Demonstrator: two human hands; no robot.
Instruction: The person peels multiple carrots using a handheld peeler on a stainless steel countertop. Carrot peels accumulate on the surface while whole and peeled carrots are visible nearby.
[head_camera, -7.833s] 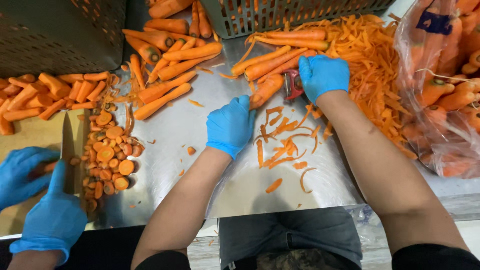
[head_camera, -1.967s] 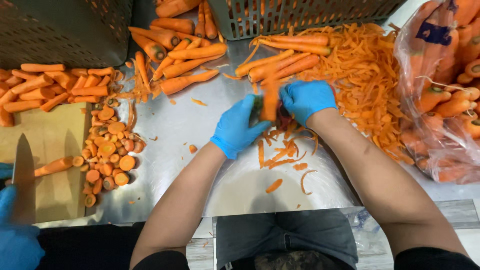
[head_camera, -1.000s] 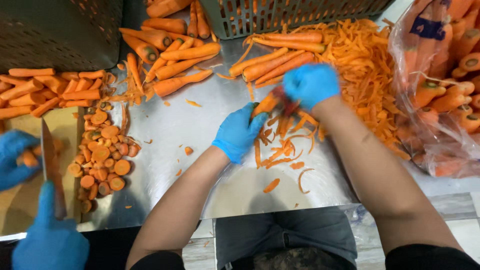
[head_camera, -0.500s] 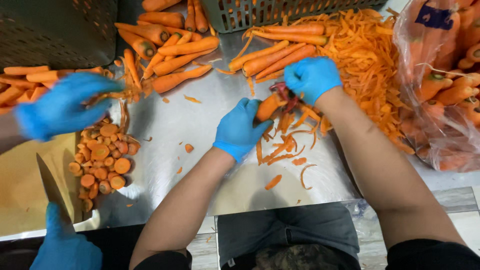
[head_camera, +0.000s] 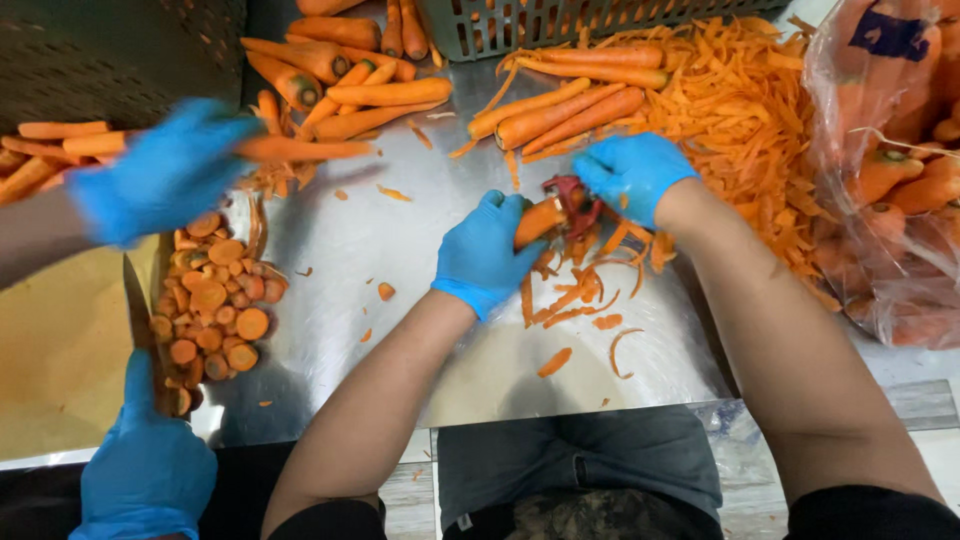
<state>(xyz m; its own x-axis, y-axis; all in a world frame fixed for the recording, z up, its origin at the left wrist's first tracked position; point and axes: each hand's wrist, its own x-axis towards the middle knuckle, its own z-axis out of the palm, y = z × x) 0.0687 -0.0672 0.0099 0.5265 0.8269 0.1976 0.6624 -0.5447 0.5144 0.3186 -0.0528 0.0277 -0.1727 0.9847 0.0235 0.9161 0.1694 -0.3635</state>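
Observation:
My left hand (head_camera: 487, 255), in a blue glove, grips a carrot (head_camera: 537, 220) over the steel table (head_camera: 400, 270). My right hand (head_camera: 630, 175), also gloved in blue, holds a red peeler (head_camera: 575, 200) against the carrot's upper end. Orange peel strips (head_camera: 575, 295) lie under both hands. Peeled carrots (head_camera: 570, 105) lie just beyond my hands.
A co-worker's blue-gloved hand (head_camera: 165, 170) carries a long carrot (head_camera: 300, 150) at the left; their other hand (head_camera: 145, 460) holds a knife (head_camera: 140, 320) by carrot slices (head_camera: 215, 305) and a yellow cutting board (head_camera: 60, 350). A peel heap (head_camera: 740, 110), bagged carrots (head_camera: 890, 170) and a green crate (head_camera: 560, 20) stand around.
My hands stay together on the carrot while the peeler works at its end. The co-worker's hand has picked up a long carrot from the pile and moves it toward the board.

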